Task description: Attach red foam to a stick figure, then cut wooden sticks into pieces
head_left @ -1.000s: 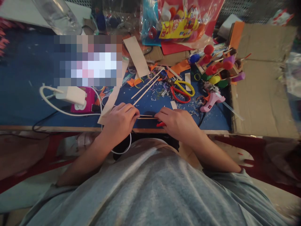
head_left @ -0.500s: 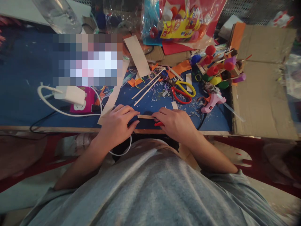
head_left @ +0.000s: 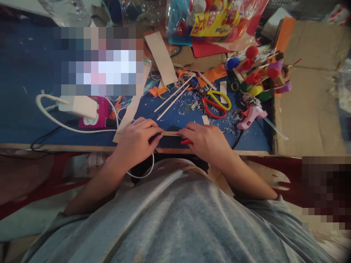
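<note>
Near the table's front edge, my left hand pinches one end of some thin wooden sticks between thumb and fingers. My right hand grips their other end, so the sticks span the gap between both hands, lying close together. A small red piece pokes out from under my right hand; the rest of it is hidden by the palm. Two more thin sticks lie slantwise on the blue table beyond my hands. Scissors with one red and one yellow handle rest behind my right hand.
A pink glue gun with a clear glue stick lies to the right, beside cardboard. Behind it are colourful capped sticks. At left stand a magenta power socket and white charger with its cable. Paper scraps litter the table.
The two sticks held between my hands were apart and have come together. My left fingers have shifted their hold. The view has tilted slightly.
</note>
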Available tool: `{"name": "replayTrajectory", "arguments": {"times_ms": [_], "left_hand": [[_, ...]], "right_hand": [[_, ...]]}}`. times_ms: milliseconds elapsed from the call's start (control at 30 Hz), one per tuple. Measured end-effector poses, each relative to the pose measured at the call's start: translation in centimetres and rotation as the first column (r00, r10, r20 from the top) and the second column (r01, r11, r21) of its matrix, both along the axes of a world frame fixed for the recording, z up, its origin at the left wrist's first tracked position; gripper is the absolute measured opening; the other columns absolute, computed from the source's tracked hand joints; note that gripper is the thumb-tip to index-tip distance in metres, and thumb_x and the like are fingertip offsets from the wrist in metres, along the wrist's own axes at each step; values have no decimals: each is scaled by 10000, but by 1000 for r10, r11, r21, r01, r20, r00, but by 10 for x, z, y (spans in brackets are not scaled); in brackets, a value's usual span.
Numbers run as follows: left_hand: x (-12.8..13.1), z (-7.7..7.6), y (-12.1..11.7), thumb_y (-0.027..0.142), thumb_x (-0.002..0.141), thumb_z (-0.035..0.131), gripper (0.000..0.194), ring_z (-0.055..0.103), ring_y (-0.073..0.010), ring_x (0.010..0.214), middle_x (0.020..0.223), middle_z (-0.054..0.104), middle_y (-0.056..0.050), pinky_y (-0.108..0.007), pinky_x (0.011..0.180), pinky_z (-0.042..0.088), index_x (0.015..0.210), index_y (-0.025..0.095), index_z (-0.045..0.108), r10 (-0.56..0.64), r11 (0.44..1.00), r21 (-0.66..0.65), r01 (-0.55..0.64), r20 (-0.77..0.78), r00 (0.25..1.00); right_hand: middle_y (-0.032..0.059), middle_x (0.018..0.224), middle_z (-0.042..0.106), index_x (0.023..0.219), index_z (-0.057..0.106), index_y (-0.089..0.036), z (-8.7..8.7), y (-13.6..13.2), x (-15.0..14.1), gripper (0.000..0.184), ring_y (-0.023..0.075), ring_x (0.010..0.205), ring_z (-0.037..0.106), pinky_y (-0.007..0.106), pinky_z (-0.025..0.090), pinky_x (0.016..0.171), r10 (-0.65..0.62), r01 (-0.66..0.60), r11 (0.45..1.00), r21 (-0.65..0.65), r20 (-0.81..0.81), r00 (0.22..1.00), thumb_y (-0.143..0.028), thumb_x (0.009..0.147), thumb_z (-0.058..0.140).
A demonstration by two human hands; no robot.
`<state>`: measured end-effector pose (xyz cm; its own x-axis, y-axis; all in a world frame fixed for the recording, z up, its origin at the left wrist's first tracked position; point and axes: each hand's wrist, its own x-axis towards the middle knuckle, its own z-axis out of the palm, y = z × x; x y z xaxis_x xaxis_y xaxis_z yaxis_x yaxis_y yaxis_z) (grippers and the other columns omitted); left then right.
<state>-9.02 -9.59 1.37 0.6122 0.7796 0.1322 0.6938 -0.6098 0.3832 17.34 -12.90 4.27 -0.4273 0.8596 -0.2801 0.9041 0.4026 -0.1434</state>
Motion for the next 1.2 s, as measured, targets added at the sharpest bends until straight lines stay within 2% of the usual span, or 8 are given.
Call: {"name": "replayTrajectory", "arguments": {"times_ms": [133, 367, 567, 733, 933, 1200], "left_hand": [[0, 0, 0, 237, 1110, 724, 164, 733, -278, 1068, 1126, 844, -57, -439, 947, 618, 1138, 219, 885, 4, 1000, 8, -5, 16, 1000], [0, -1, 0, 242, 1117, 697, 197, 736, -279, 1063, 1123, 843, -65, -448, 951, 630, 1146, 220, 891, -9, 1000, 15, 9, 20, 1000], [-1, -2, 3, 234, 1101, 683, 224, 748, -282, 1072, 1121, 846, -62, -449, 961, 637, 1159, 227, 899, -13, 1000, 7, 13, 29, 999], [-3, -1, 5, 197, 1077, 650, 260, 746, -283, 1070, 1128, 849, -63, -452, 964, 631, 1148, 225, 899, -29, 999, -15, 30, 35, 999], [-5, -3, 10, 177, 1081, 588, 333, 743, -276, 1063, 1134, 850, -50, -457, 956, 597, 1153, 264, 902, -13, 999, -43, 14, 28, 1000], [-9, -5, 16, 177, 1090, 578, 309, 772, -275, 1072, 1139, 841, -51, -470, 969, 602, 1123, 239, 879, -19, 998, -57, 24, 83, 996]], "right_hand": [[85, 1302, 819, 1398, 810, -257, -1, 1, 1, 360, 192, 825, 681, 364, 297, 670, -11, 11, 1000, 9, -8, 1000, -211, 1156, 548], [73, 1300, 826, 1353, 818, -262, -1, 1, 0, 342, 193, 854, 698, 369, 282, 661, -35, 36, 999, 17, -39, 999, -234, 1169, 531], [76, 1423, 793, 1302, 843, -246, -3, 1, -1, 342, 168, 840, 687, 352, 337, 681, -32, 36, 999, 37, -93, 995, -167, 1113, 569], [64, 1320, 832, 1307, 846, -240, -2, 2, -2, 349, 204, 905, 716, 368, 333, 695, -32, 33, 999, 5, -86, 996, -154, 1107, 573], [66, 1303, 834, 1279, 856, -238, -1, 3, -4, 334, 208, 913, 716, 362, 319, 687, -38, 37, 999, -8, -77, 996, -160, 1098, 587], [63, 1335, 833, 1258, 862, -240, -3, 3, -4, 328, 201, 892, 711, 371, 314, 684, -34, 34, 999, -5, -63, 997, -161, 1095, 588]]}}
